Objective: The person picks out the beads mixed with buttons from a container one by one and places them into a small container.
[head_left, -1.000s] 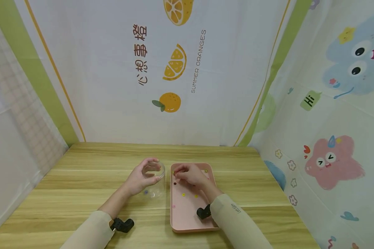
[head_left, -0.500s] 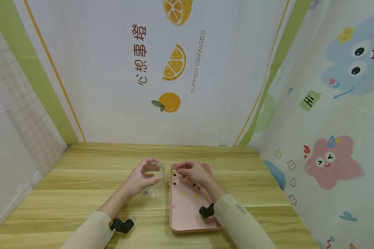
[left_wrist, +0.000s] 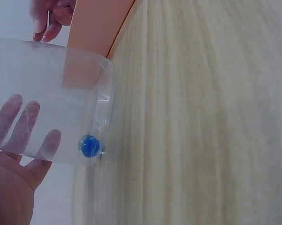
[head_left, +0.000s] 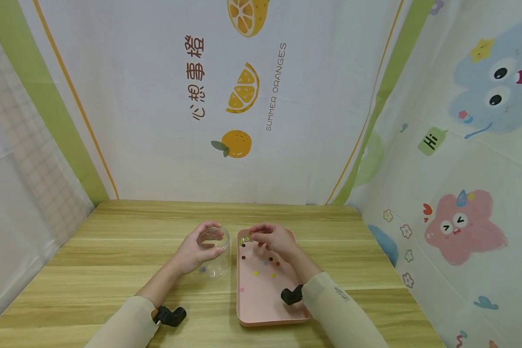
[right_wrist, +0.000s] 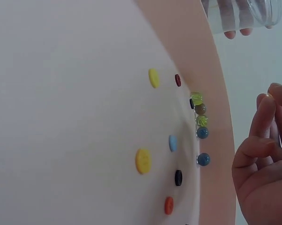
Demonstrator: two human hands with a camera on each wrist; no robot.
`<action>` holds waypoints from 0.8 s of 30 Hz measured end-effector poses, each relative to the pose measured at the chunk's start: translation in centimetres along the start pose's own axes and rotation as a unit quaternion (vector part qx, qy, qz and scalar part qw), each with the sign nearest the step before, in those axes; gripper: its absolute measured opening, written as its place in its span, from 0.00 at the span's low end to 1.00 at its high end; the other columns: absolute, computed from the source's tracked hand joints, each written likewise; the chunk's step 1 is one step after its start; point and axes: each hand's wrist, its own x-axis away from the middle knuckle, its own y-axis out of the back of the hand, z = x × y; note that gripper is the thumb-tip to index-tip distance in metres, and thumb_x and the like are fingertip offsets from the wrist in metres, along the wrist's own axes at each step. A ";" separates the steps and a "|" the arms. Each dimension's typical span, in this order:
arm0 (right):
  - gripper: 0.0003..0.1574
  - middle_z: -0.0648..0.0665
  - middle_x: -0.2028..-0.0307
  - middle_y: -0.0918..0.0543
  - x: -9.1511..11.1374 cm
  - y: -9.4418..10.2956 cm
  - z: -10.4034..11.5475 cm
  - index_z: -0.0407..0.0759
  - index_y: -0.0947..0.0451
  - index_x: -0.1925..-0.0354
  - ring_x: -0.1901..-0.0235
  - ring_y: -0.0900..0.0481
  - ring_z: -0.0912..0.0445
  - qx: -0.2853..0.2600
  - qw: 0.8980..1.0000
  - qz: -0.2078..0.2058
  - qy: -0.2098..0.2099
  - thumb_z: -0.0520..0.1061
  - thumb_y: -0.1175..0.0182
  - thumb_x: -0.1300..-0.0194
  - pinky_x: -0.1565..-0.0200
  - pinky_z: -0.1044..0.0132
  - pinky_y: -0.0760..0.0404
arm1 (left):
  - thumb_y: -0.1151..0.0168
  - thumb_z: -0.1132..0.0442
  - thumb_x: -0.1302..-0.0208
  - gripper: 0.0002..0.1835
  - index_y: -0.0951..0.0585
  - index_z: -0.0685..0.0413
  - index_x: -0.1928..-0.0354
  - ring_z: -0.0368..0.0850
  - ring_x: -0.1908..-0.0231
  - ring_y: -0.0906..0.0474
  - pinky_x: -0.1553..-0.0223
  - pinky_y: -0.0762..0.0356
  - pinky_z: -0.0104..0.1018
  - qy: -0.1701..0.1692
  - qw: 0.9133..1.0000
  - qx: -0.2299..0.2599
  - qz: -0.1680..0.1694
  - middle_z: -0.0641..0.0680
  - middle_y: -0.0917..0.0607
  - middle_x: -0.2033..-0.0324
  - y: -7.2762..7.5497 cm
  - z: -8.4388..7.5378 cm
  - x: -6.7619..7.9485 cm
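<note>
My left hand [head_left: 200, 251] grips a clear plastic jar [left_wrist: 47, 65] round its upper side, the mouth facing up. A single blue marble [left_wrist: 89, 146] lies at the jar's bottom. Over the far left part of a pink tray [head_left: 269, 309] is my right hand [head_left: 276, 241]. Its thumb and index fingertips [right_wrist: 272, 89] meet above the rim; I cannot tell whether something small is between them. Along the tray's wall sit several marbles, among them a blue marble [right_wrist: 203, 159] and a yellow-green marble [right_wrist: 196, 98].
Scattered flat in the tray are several buttons, including a yellow button [right_wrist: 142, 161], a red button [right_wrist: 169, 205], a black button [right_wrist: 178, 178] and a light blue button [right_wrist: 172, 143]. The wooden table [head_left: 135, 232] ends at a printed curtain [head_left: 156, 159] behind.
My right hand has drawn back to the right from the tray's far left corner, uncovering marbles and buttons there. The left hand and jar stay in place.
</note>
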 end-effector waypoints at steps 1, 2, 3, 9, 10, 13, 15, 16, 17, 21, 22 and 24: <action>0.16 0.43 0.52 0.10 0.0 0.0 0.0 0.43 0.14 0.42 0.61 0.19 0.51 -0.001 1.000 -0.001 0.001 0.47 0.31 0.23 0.64 0.62 0.28 | 0.27 0.65 0.32 0.34 0.29 0.60 0.28 0.71 0.35 0.19 0.35 0.18 0.66 0.000 1.000 0.001 0.000 0.69 0.16 0.37 0.0 0.0 0.0; 0.16 0.41 0.51 0.10 0.1 0.1 0.1 0.43 0.14 0.42 0.61 0.19 0.51 -0.002 1.000 -0.002 0.002 0.46 0.31 0.23 0.63 0.62 0.28 | 0.26 0.65 0.32 0.34 0.29 0.60 0.28 0.71 0.35 0.19 0.36 0.18 0.65 0.000 1.000 0.001 -0.001 0.69 0.16 0.37 0.0 0.0 0.0; 0.17 0.40 0.50 0.10 0.1 0.1 0.1 0.42 0.14 0.41 0.60 0.19 0.50 -0.004 1.000 -0.002 0.003 0.46 0.31 0.23 0.63 0.61 0.28 | 0.26 0.65 0.32 0.34 0.29 0.60 0.28 0.71 0.35 0.18 0.36 0.18 0.65 0.000 1.000 0.002 -0.002 0.69 0.16 0.37 0.0 0.0 0.0; 0.21 0.40 0.50 0.10 0.2 0.3 0.5 0.38 0.16 0.38 0.62 0.21 0.54 -0.013 1.000 -0.007 0.012 0.47 0.31 0.23 0.62 0.61 0.29 | 0.26 0.65 0.33 0.34 0.28 0.60 0.28 0.71 0.35 0.18 0.36 0.18 0.64 -0.001 1.000 0.004 -0.003 0.69 0.16 0.38 -0.1 -0.1 -0.1; 0.22 0.42 0.51 0.10 0.2 0.3 0.6 0.37 0.16 0.37 0.63 0.21 0.54 -0.013 1.000 -0.008 0.015 0.47 0.31 0.23 0.63 0.61 0.29 | 0.26 0.66 0.33 0.34 0.28 0.60 0.28 0.71 0.36 0.18 0.36 0.18 0.64 -0.002 1.000 0.004 -0.003 0.69 0.16 0.38 -0.1 -0.1 -0.1; 0.23 0.46 0.54 0.11 0.3 0.3 0.8 0.35 0.17 0.37 0.63 0.21 0.54 -0.016 1.000 -0.007 0.023 0.46 0.31 0.23 0.63 0.61 0.29 | 0.26 0.66 0.33 0.34 0.28 0.60 0.28 0.71 0.36 0.18 0.36 0.18 0.64 -0.003 1.000 0.005 -0.003 0.69 0.16 0.38 -0.1 -0.1 -0.1; 0.21 0.47 0.55 0.11 0.3 0.3 1.0 0.37 0.16 0.39 0.63 0.21 0.53 -0.016 0.999 -0.010 0.029 0.46 0.31 0.23 0.64 0.61 0.29 | 0.26 0.66 0.33 0.34 0.28 0.60 0.28 0.71 0.36 0.18 0.36 0.18 0.63 -0.003 1.000 0.004 -0.003 0.69 0.16 0.38 -0.1 -0.1 -0.1; 0.20 0.48 0.55 0.12 0.3 0.4 1.1 0.38 0.15 0.40 0.63 0.21 0.53 -0.018 0.999 -0.011 0.032 0.46 0.31 0.23 0.64 0.61 0.29 | 0.26 0.66 0.33 0.34 0.28 0.60 0.28 0.70 0.36 0.18 0.36 0.18 0.63 -0.003 1.000 0.004 -0.002 0.69 0.16 0.38 -0.1 -0.1 -0.1; 0.19 0.48 0.55 0.12 0.3 0.4 1.1 0.39 0.15 0.41 0.63 0.21 0.53 -0.017 0.999 -0.012 0.034 0.46 0.31 0.23 0.64 0.61 0.29 | 0.26 0.66 0.33 0.34 0.28 0.60 0.28 0.70 0.36 0.18 0.36 0.18 0.62 -0.003 1.000 0.003 -0.002 0.69 0.16 0.38 -0.1 -0.1 -0.1; 0.18 0.51 0.54 0.12 0.4 0.4 1.6 0.39 0.15 0.41 0.63 0.19 0.54 -0.019 0.999 -0.014 0.043 0.46 0.32 0.23 0.64 0.61 0.28 | 0.26 0.66 0.33 0.34 0.28 0.60 0.28 0.71 0.36 0.18 0.36 0.18 0.63 -0.004 1.000 0.003 -0.002 0.69 0.16 0.38 -0.1 0.0 -0.1; 0.18 0.51 0.54 0.13 0.5 0.5 1.8 0.39 0.15 0.41 0.63 0.19 0.53 -0.019 0.999 -0.014 0.045 0.46 0.32 0.23 0.64 0.61 0.28 | 0.26 0.66 0.33 0.34 0.29 0.60 0.28 0.71 0.35 0.18 0.36 0.18 0.64 -0.004 1.000 0.003 -0.002 0.69 0.16 0.38 -0.1 0.0 -0.1; 0.18 0.52 0.53 0.13 0.6 0.5 2.0 0.39 0.15 0.40 0.63 0.18 0.51 -0.021 0.998 -0.014 0.051 0.46 0.33 0.22 0.64 0.63 0.27 | 0.26 0.66 0.32 0.34 0.29 0.60 0.28 0.71 0.35 0.18 0.36 0.18 0.65 -0.004 1.000 0.005 -0.001 0.70 0.16 0.38 -0.1 0.0 -0.1</action>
